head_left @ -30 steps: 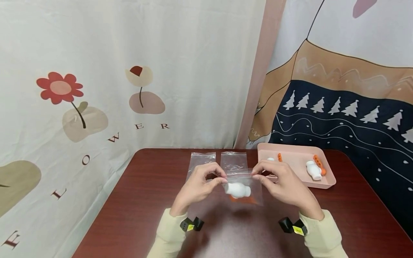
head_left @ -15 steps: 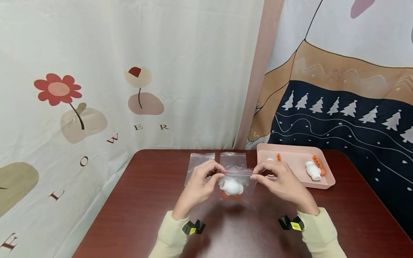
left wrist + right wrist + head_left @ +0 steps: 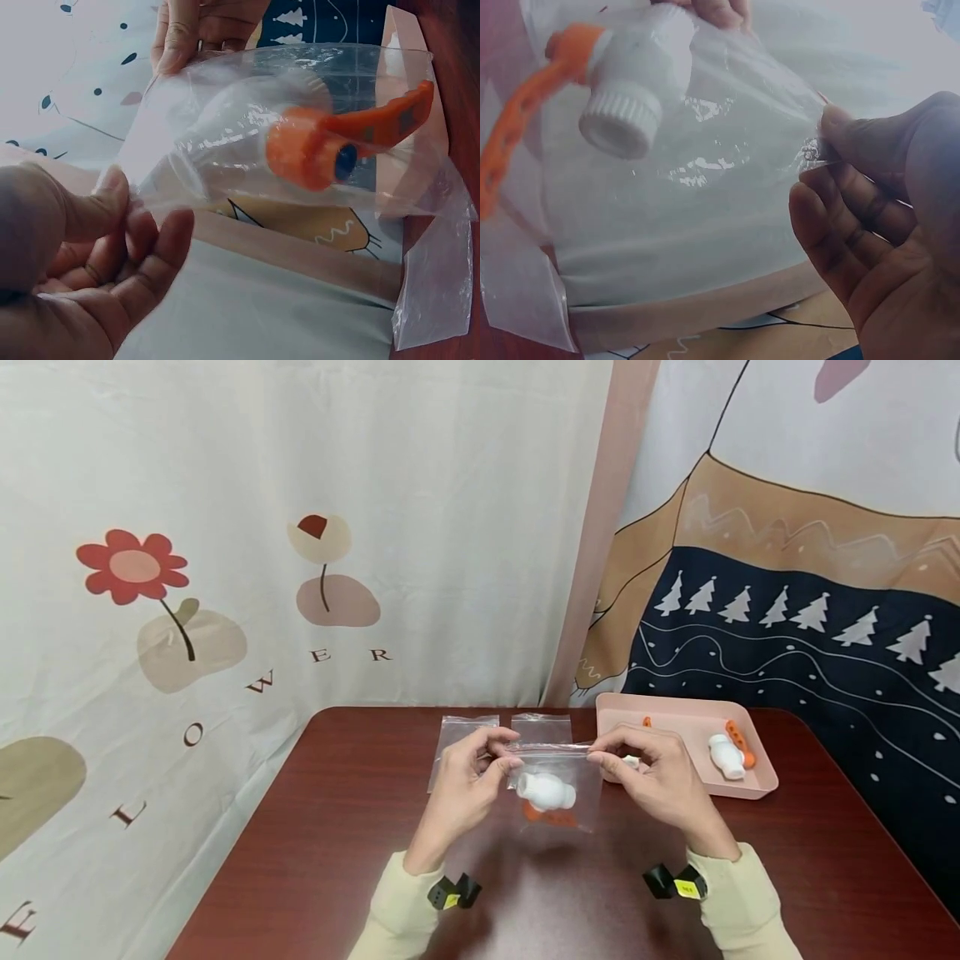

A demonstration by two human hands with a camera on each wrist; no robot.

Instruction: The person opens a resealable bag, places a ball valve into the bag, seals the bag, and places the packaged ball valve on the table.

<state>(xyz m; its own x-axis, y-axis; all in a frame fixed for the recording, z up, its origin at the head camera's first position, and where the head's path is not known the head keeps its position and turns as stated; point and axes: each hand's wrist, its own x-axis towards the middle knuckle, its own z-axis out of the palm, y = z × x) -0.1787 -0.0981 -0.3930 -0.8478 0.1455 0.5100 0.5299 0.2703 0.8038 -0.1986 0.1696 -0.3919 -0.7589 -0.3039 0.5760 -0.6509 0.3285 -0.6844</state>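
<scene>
A clear zip bag (image 3: 588, 802) hangs over the table between my two hands. Inside it lies a white plastic ball valve (image 3: 547, 792) with an orange lever handle (image 3: 386, 116). My left hand (image 3: 465, 781) pinches the bag's left top corner between thumb and fingers. At the opposite corner, my right hand (image 3: 660, 772) pinches the same top edge. In the right wrist view, the valve's ribbed white collar (image 3: 619, 124) shows through the film. Whether the zip strip is fully sealed cannot be told.
Two more clear bags, a left one (image 3: 450, 739) and a right one (image 3: 542, 728), lie flat at the table's back edge. A pink tray (image 3: 686, 714) at the back right holds another white valve (image 3: 726, 756) with an orange handle, plus parts half hidden by my right hand.
The bag's top edge has risen slightly, and the valve inside swung left, then partly back right. My left fingers have lifted a little at their corner. Both hands keep their pinch.
</scene>
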